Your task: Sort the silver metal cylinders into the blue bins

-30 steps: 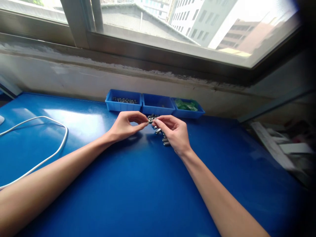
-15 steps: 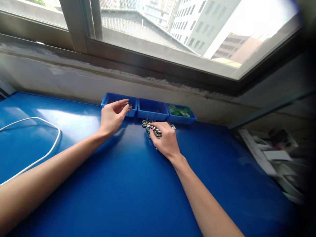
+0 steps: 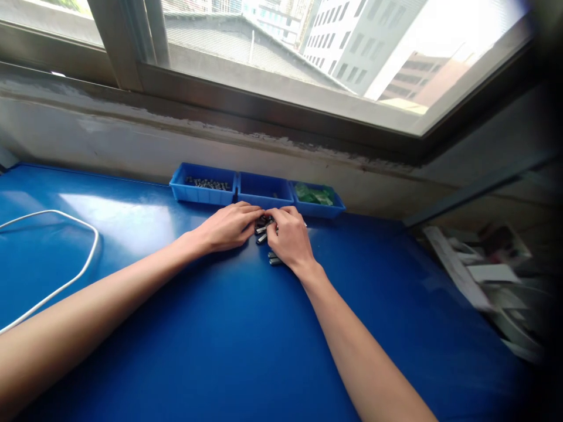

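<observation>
Several small metal parts (image 3: 263, 230) lie in a loose pile on the blue table (image 3: 237, 328), in front of three joined blue bins. My left hand (image 3: 233, 225) rests at the pile's left side, palm down, its fingers close together and the tips over the parts. From the right, my right hand (image 3: 290, 234) bends over the same pile, fingers curled down among the parts. The fingertips of both hands nearly meet, and what they pinch, if anything, is hidden. A few parts show below my right hand.
The left bin (image 3: 182, 192) holds small metal pieces, and the right bin (image 3: 338, 206) holds green plastic packets. Between them is the middle bin (image 3: 264, 198). A white cable (image 3: 90, 258) curves across the table's left. Behind stands a window; boxes and clutter (image 3: 492, 275) are at the right.
My left hand has moved from above the left bin down and right to the pile. My right hand has shifted slightly left and up. Some parts in the pile have spread, and the view has shifted slightly.
</observation>
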A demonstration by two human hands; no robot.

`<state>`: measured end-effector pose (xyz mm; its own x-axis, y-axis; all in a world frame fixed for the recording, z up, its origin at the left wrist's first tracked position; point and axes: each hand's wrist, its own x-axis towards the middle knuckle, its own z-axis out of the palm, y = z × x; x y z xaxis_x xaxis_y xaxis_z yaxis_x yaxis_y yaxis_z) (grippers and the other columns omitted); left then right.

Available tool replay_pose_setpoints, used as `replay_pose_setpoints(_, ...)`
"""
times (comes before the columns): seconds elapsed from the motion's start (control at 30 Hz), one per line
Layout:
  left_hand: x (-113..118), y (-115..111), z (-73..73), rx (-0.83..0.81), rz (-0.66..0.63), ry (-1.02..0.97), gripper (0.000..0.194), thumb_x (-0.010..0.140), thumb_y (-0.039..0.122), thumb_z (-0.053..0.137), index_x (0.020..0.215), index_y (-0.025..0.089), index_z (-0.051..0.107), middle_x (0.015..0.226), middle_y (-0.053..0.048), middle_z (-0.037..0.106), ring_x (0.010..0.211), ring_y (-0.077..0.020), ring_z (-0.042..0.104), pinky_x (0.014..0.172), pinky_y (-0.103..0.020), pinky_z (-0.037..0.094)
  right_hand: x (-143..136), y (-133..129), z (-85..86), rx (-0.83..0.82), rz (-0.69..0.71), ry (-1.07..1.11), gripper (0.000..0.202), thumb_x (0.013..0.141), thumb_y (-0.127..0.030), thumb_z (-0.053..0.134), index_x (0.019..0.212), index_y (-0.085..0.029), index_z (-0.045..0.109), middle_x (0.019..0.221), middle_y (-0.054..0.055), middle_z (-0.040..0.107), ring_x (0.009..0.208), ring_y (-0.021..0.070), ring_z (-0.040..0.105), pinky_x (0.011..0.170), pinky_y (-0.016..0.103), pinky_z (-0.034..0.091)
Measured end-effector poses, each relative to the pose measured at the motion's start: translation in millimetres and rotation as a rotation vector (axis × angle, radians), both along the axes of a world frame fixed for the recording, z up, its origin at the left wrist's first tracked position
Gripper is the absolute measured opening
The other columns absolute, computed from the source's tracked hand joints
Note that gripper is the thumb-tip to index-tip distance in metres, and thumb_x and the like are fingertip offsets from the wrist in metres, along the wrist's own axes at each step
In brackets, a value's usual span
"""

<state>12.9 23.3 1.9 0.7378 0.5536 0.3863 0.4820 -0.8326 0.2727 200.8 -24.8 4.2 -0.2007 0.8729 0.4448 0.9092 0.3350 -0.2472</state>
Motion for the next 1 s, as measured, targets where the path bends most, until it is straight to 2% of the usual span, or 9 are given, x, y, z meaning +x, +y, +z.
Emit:
replay_pose_setpoints(0.17, 8.6, -3.3, 1.0, 0.129, 0.041, 0.146, 0.040, 0.102, 0.031, 0.041, 0.127, 0.011, 0.065, 0.126, -0.015, 0.067, 0.113, -0.0285, 0.061, 0.103, -0.043, 0.049, 8.1, -4.1, -4.1, 0.007, 0.039, -0.006, 0.032, 0.090, -0.011, 0.052, 0.111, -0.017, 0.075, 0.119, 0.007, 0.075, 0.113, 0.0301, 0.055, 0.097, 0.045, 0.046)
replay_pose_setpoints(0.4, -10.9, -5.5, -8.2, 0.076, 0.018, 0.025, 0.040, 0.102, 0.038, 0.046, 0.125, 0.012, 0.067, 0.127, -0.015, 0.066, 0.113, -0.0274, 0.060, 0.102, -0.041, 0.049, -2.1, -7.2, -0.9, 0.038, 0.118, -0.087, 0.029, 0.092, -0.013, 0.053, 0.108, -0.016, 0.077, 0.110, 0.011, 0.073, 0.111, 0.0310, 0.053, 0.091, 0.046, 0.047)
replay_pose_setpoints(0.57, -23.7, -9.9, -11.8, -0.051, 0.038, -0.147, 0.036, 0.096, 0.041, 0.058, 0.114, 0.014, 0.072, 0.118, -0.013, 0.069, 0.109, -0.0254, 0.063, 0.099, -0.037, 0.050, -9.5, -11.3, 0.9, 0.010, 0.212, -0.052, 0.027, 0.094, -0.015, 0.052, 0.105, -0.016, 0.077, 0.099, 0.011, 0.074, 0.102, 0.0286, 0.055, 0.091, 0.045, 0.049)
replay_pose_setpoints(0.7, -28.8, -10.4, -9.4, -0.212, 0.051, -0.262, 0.031, 0.088, 0.042, 0.069, 0.104, 0.016, 0.076, 0.104, -0.009, 0.074, 0.092, -0.0212, 0.070, 0.087, -0.032, 0.055, -8.9, -13.1, 0.0, -0.019, 0.247, 0.050, 0.025, 0.094, -0.018, 0.056, 0.108, -0.016, 0.076, 0.100, 0.009, 0.076, 0.100, 0.0270, 0.056, 0.092, 0.043, 0.051)
replay_pose_setpoints(0.8, -30.3, -10.7, -9.5, -0.360, 0.072, -0.361, 0.033, 0.084, 0.041, 0.074, 0.104, 0.016, 0.077, 0.102, -0.008, 0.076, 0.085, -0.0199, 0.073, 0.079, -0.030, 0.058, -7.3, -13.0, -0.4, -0.042, 0.255, 0.108, 0.022, 0.092, -0.020, 0.061, 0.106, -0.017, 0.076, 0.100, 0.008, 0.076, 0.099, 0.0261, 0.057, 0.092, 0.042, 0.051)
replay_pose_setpoints(1.0, -28.8, -11.6, -12.4, -0.624, 0.099, -0.548, 0.038, 0.079, 0.040, 0.077, 0.106, 0.012, 0.076, 0.106, -0.010, 0.077, 0.092, -0.0237, 0.076, 0.088, -0.033, 0.063, -7.1, -12.2, -0.8, -0.052, 0.225, 0.143, 0.016, 0.089, -0.023, 0.066, 0.101, -0.019, 0.075, 0.099, 0.008, 0.076, 0.099, 0.0266, 0.059, 0.091, 0.042, 0.051)
